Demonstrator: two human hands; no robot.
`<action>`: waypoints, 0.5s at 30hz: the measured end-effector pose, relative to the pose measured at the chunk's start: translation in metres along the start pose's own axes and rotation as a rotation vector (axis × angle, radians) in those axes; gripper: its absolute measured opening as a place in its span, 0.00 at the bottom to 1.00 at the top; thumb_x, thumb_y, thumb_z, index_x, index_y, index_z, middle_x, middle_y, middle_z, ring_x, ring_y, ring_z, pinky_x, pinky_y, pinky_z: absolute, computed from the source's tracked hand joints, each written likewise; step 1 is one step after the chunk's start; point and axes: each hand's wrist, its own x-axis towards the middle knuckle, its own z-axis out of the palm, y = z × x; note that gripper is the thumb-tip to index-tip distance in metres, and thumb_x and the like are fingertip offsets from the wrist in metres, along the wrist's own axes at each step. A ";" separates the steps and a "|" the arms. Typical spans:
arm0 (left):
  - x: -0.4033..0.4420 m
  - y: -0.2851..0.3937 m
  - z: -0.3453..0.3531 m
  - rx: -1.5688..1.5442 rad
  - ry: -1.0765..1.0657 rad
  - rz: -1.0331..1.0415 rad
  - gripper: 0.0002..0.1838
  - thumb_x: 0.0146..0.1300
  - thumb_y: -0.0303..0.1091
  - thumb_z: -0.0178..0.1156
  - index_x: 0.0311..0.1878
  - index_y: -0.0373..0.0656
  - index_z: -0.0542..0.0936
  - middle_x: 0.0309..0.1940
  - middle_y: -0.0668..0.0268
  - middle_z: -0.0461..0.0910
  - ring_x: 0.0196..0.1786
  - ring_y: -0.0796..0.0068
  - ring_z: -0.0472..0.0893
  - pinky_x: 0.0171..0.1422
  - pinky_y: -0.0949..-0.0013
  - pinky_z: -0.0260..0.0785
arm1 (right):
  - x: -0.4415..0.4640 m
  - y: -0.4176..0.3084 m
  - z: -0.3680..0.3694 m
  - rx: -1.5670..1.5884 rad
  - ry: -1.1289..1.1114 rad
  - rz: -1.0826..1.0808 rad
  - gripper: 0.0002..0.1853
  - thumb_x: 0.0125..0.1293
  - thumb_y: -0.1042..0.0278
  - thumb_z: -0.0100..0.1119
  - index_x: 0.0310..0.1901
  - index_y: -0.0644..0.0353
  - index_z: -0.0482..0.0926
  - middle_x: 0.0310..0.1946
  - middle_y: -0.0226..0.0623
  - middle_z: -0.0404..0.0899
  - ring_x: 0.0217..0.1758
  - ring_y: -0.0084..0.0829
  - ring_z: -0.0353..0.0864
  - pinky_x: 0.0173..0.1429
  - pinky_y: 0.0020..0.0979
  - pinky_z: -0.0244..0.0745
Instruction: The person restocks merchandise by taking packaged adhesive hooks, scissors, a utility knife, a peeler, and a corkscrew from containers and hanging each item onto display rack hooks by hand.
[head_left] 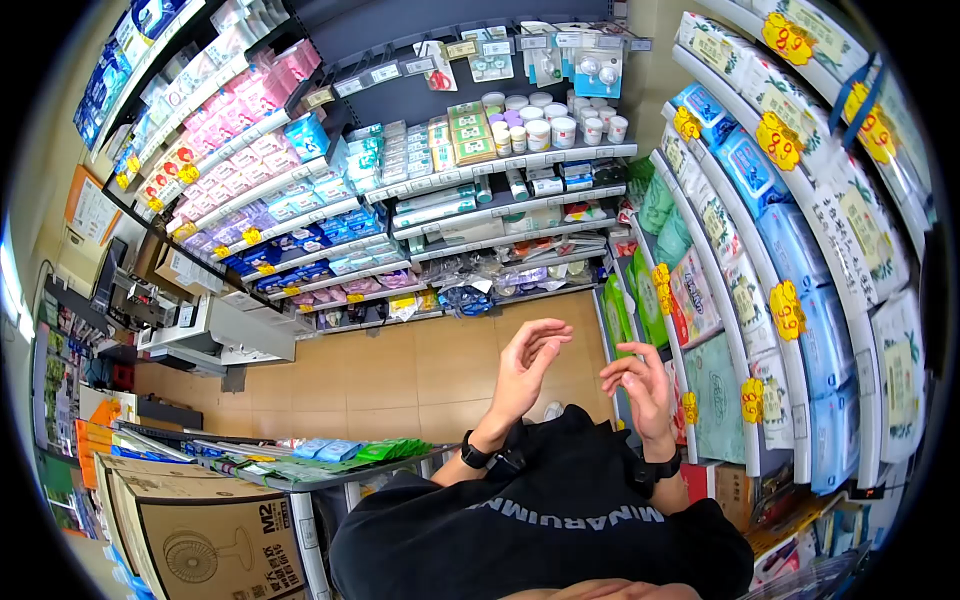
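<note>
Above the tiled floor, my left hand (528,362) is raised in front of my chest, fingers apart and curved, with nothing in it. To its right, my right hand (640,382) is also raised, its fingers loosely bent and apart, holding nothing. The two hands do not touch each other. Each wrist wears a black band. My right hand is nearest to the right-hand shelves, where green packs (648,300) and a pale green package (716,400) sit. The black shirt (540,510) with white lettering is below both hands.
Shelves of pink packs (245,100) curve along the left. White tubs (538,132) stand on the back shelf. Blue packs (800,260) and yellow price tags line the right shelves. A fan box (215,545) is at the lower left, near a counter (240,325). Tiled floor (400,370) lies between.
</note>
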 end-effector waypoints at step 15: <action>-0.160 0.008 0.006 -0.034 -0.062 -0.037 0.15 0.75 0.30 0.57 0.61 0.36 0.75 0.56 0.57 0.82 0.60 0.68 0.81 0.62 0.67 0.71 | -0.156 -0.002 0.059 -0.067 0.187 -0.008 0.18 0.73 0.72 0.52 0.61 0.68 0.68 0.38 0.45 0.84 0.37 0.27 0.82 0.44 0.27 0.76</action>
